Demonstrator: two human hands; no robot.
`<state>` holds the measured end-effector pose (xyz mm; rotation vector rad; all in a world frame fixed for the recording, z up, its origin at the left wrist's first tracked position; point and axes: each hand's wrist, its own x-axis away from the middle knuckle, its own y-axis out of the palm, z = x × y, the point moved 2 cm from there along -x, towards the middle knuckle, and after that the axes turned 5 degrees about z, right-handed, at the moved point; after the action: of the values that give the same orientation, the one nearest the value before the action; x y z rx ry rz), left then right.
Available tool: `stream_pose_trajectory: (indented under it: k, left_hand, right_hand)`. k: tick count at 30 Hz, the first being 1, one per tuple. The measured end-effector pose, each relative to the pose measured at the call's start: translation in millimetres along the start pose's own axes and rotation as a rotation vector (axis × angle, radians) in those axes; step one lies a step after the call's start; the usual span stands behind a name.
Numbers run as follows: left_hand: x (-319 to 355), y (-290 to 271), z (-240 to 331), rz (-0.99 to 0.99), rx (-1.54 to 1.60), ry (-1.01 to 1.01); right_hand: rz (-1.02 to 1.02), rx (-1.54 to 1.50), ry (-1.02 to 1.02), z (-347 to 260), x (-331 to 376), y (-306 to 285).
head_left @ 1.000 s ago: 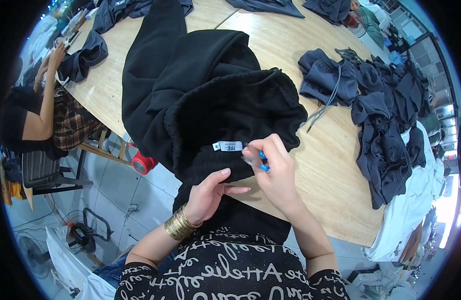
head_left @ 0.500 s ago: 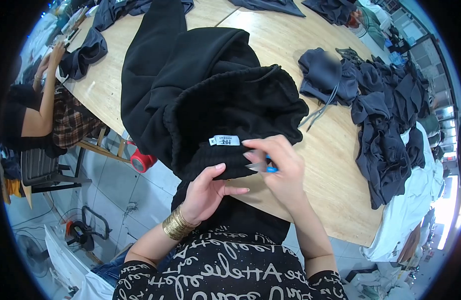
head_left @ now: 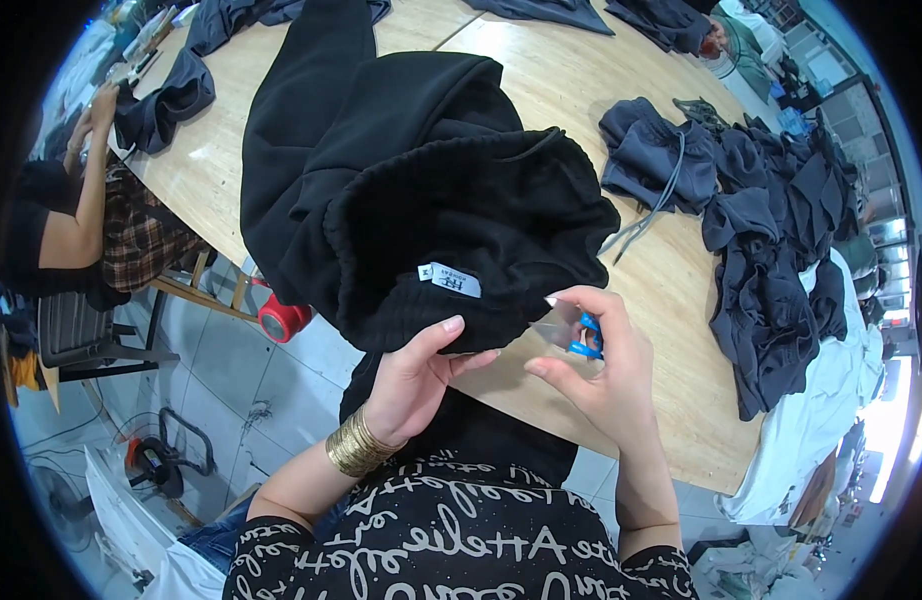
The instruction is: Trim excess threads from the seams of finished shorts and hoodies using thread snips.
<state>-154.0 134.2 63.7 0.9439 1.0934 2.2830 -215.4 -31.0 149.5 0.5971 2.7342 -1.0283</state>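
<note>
Black trousers with a gathered elastic waistband lie on the table, the waist opening toward me. A white label is sewn inside the waistband. My left hand grips the near edge of the waistband, thumb on top and fingers beneath. To the right of that edge, my right hand holds thread snips with blue handles in the palm. Its thumb and forefinger are spread apart, and the snips' blades look blurred beside the cloth.
Dark grey garments are heaped on the right of the wooden table, one with a drawstring. White cloth hangs at the right edge. Another person's arm is at the left, near a red object below the table edge.
My right hand has moved right, away from the label and waistband, with its thumb and forefinger opening. The waistband's near edge has shifted slightly, and the label now slants. My left hand keeps its grip.
</note>
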Motion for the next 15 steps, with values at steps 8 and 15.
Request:
stream_pose_trajectory:
  k: [8,15]
  left_hand:
    - [3.5,6.6,1.6,-0.036,0.091,-0.073]
    - [4.0,10.7,3.5,-0.08,0.207,-0.097]
  right_hand:
    - [0.097,0.391,-0.315,22.2,10.7,12.0]
    - [0.133,0.301,-0.253,17.6,5.7,16.0]
